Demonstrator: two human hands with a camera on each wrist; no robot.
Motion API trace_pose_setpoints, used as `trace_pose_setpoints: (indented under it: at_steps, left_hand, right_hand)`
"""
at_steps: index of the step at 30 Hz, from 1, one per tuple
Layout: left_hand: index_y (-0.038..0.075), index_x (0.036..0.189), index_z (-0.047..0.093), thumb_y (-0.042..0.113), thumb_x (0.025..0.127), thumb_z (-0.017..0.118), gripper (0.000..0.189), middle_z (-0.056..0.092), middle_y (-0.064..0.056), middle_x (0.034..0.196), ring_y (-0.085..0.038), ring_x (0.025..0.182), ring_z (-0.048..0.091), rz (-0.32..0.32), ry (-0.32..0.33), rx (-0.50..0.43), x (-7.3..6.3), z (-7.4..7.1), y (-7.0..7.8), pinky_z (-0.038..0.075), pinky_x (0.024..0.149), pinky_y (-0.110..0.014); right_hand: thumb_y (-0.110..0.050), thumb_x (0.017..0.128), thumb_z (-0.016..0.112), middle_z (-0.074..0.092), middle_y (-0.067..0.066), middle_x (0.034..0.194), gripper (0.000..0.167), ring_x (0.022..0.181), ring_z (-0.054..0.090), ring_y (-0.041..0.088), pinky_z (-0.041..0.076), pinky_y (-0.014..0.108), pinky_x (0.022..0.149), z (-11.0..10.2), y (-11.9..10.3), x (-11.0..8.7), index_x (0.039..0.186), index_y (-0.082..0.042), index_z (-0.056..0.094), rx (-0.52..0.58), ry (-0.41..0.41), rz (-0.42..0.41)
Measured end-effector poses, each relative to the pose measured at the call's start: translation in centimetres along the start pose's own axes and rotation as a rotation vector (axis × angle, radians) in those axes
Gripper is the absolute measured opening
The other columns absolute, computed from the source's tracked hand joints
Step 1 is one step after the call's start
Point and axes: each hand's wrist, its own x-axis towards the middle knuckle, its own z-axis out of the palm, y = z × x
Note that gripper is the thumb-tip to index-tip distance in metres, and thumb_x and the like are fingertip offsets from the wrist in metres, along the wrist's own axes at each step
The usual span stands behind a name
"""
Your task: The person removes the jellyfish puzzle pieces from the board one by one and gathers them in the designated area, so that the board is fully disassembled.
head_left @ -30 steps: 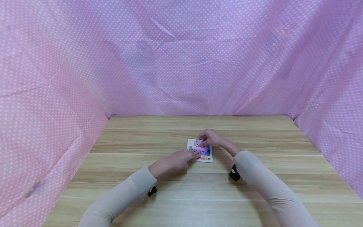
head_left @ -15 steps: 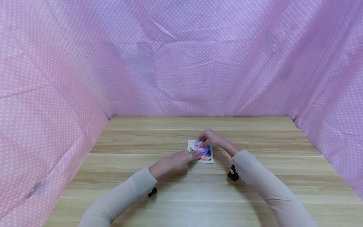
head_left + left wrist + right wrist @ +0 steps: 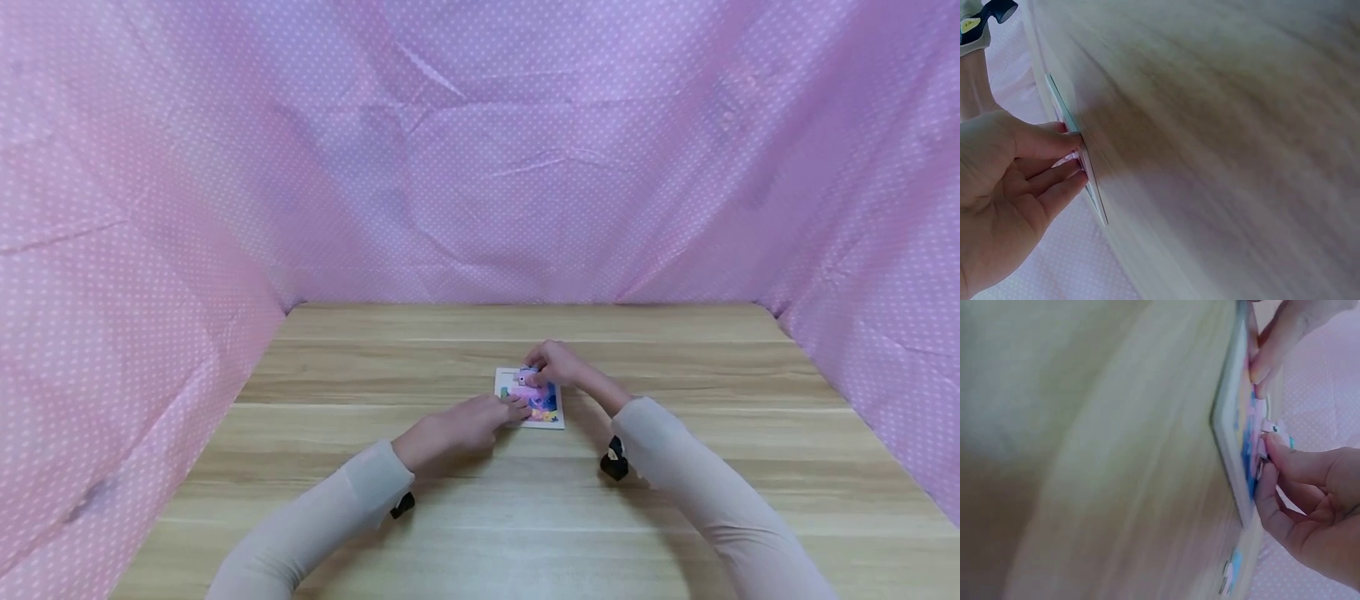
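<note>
A small jigsaw puzzle board [image 3: 506,376] with a white border and a pink cartoon picture lies on the table. My left hand [image 3: 476,418] rests its nearly straight fingers on the board's near left part; the left wrist view has its thumb [image 3: 1054,142] and fingertips at the board's edge. At the far side, my right hand [image 3: 555,364] pinches a pink puzzle piece with a printed eye [image 3: 1277,430] between thumb and fingers. That piece stands tilted over the board in the right wrist view. The right fingers hide part of the picture.
A loose light-blue and white piece [image 3: 1230,575] lies beside the board, seen only in the right wrist view. The wooden table [image 3: 420,350] is enclosed by pink dotted cloth [image 3: 480,208]. Black wrist cameras [image 3: 615,463] hang under both sleeves.
My right fingertips shift very slightly right, and the piece with the eye now shows at a different tilt. My left hand stays in place on the board.
</note>
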Motion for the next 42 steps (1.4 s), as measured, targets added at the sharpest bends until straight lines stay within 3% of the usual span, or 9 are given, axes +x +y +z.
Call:
trace_pose_setpoints:
  at_steps: [3,7,13,21,24,30,35,37,42]
  left_hand:
    - [0.011,0.151,0.045,-0.015,0.093,0.053,0.064,0.036,-0.006,0.158,-0.013,0.138,0.039,-0.002,-0.001,0.0,-0.1,-0.1,0.0,0.045,0.081,-0.02]
    - [0.01,0.151,0.045,-0.016,0.093,0.052,0.064,0.036,-0.007,0.158,-0.016,0.14,0.039,0.014,0.008,0.01,-0.1,-0.1,0.0,0.045,0.096,-0.023]
    - [0.009,0.15,0.047,-0.012,0.098,0.047,0.056,0.038,-0.004,0.157,-0.014,0.141,0.037,0.04,0.036,-0.061,-0.5,0.0,-0.3,0.035,0.113,-0.033]
    - [0.012,0.149,0.05,-0.014,0.096,0.046,0.059,0.042,-0.004,0.155,-0.018,0.144,0.034,0.059,0.046,-0.086,-0.8,0.0,-0.7,0.029,0.116,-0.036]
    - [0.013,0.148,0.051,0.0,0.105,0.041,0.046,0.042,-0.002,0.155,-0.018,0.145,0.032,0.015,0.049,-0.187,-0.9,0.0,-0.6,0.026,0.118,-0.038]
    - [0.011,0.145,0.055,0.014,0.11,0.034,0.04,0.045,-0.002,0.153,-0.018,0.144,0.035,-0.009,0.072,-0.245,-1.0,0.1,-0.4,0.027,0.117,-0.038]
    - [0.01,0.143,0.057,0.01,0.109,0.038,0.038,0.048,-0.003,0.151,-0.018,0.142,0.037,0.014,0.085,-0.216,-1.0,0.1,-0.1,0.029,0.116,-0.038]
    - [0.009,0.141,0.058,0.003,0.107,0.042,0.038,0.05,-0.006,0.149,-0.022,0.141,0.041,0.074,0.102,-0.104,-1.0,0.1,-0.1,0.032,0.115,-0.038]
    - [0.012,0.138,0.061,0.011,0.107,0.049,0.034,0.055,-0.004,0.144,-0.022,0.137,0.047,0.071,0.121,0.018,-0.6,0.2,0.0,0.036,0.112,-0.037]
  right_hand:
    - [0.004,0.083,0.077,0.072,0.015,0.089,0.018,0.083,0.064,0.02,0.054,0.033,0.076,0.1,0.1,-0.2,0.098,0.011,0.07,0.028,0.021,-0.007]
    - [0.001,0.085,0.077,0.073,0.013,0.09,0.016,0.084,0.064,0.019,0.054,0.031,0.075,0.0,0.3,-0.5,0.097,0.01,0.071,0.065,0.044,0.006]
    - [0.001,0.091,0.07,0.073,0.017,0.093,0.015,0.083,0.066,0.022,0.054,0.031,0.074,-1.2,0.9,-1.6,0.102,0.012,0.071,0.093,0.052,-0.016]
    - [-0.007,0.091,0.074,0.073,0.02,0.097,0.026,0.081,0.067,0.021,0.053,0.024,0.065,-3.1,2.0,-3.5,0.107,0.012,0.07,0.165,0.148,0.103]
    - [-0.005,0.09,0.075,0.072,0.019,0.094,0.025,0.077,0.066,0.021,0.054,0.026,0.063,-3.8,2.5,-4.4,0.106,0.012,0.069,0.217,0.191,0.141]
    - [0.001,0.092,0.069,0.071,0.025,0.097,0.021,0.085,0.068,0.03,0.056,0.03,0.07,-5.0,4.0,-6.1,0.108,0.014,0.068,0.215,0.231,0.111]
    - [-0.001,0.094,0.067,0.071,0.023,0.101,0.02,0.085,0.064,0.023,0.052,0.025,0.07,-5.9,5.2,-7.3,0.109,0.012,0.07,0.148,0.232,0.128]
    - [-0.001,0.094,0.068,0.071,0.024,0.101,0.02,0.084,0.064,0.021,0.054,0.026,0.07,-6.1,5.4,-7.8,0.109,0.013,0.07,0.155,0.221,0.148]
    - [-0.002,0.092,0.072,0.073,0.02,0.092,0.023,0.077,0.067,0.016,0.057,0.026,0.069,-6.3,6.3,-8.8,0.106,0.015,0.069,0.246,0.227,0.239]
